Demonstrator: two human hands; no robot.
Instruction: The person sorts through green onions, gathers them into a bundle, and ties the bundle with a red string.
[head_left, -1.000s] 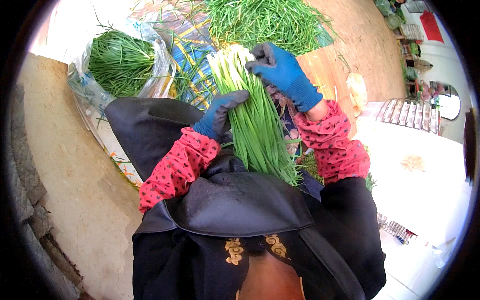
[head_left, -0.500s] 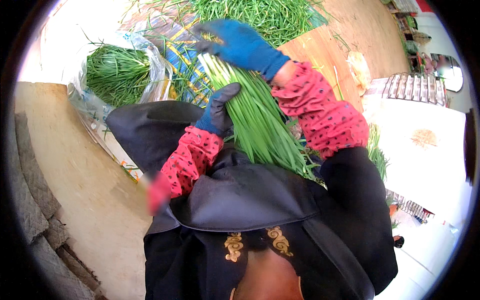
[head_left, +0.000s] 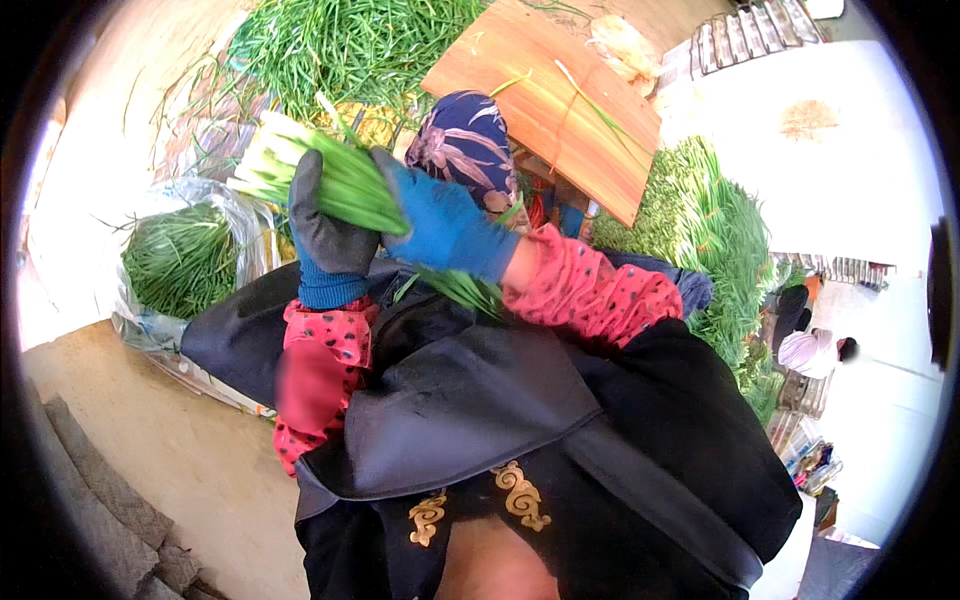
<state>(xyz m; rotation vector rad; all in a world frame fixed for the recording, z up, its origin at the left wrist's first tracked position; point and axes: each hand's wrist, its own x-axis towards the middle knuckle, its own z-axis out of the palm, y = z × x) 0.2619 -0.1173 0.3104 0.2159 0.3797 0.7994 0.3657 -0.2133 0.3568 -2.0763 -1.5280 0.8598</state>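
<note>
A thick bundle of garlic chives [head_left: 350, 185] lies across my two gloved hands, its white stem ends pointing to the upper left. My left hand [head_left: 335, 235], in a grey and blue glove, grips the bundle from below, with the thumb up along its near side. My right hand [head_left: 445, 220], in a blue glove, is wrapped round the leafy part. The leaf tips [head_left: 460, 290] hang down below my right hand over my dark apron [head_left: 470, 400]. My right fingertips are partly hidden behind the leaves.
A loose heap of chives [head_left: 350, 50] lies ahead. On the left stands a clear plastic bag [head_left: 265, 235] of chives. A wooden board [head_left: 560, 100] with a few stalks is ahead right. Bundled chives [head_left: 715, 250] are piled at right; farther off is a person [head_left: 808, 352].
The bundle has moved left and turned, its white ends now at the upper left. My right hand has shifted from the white ends to the leafy part. The view has swung rightward.
</note>
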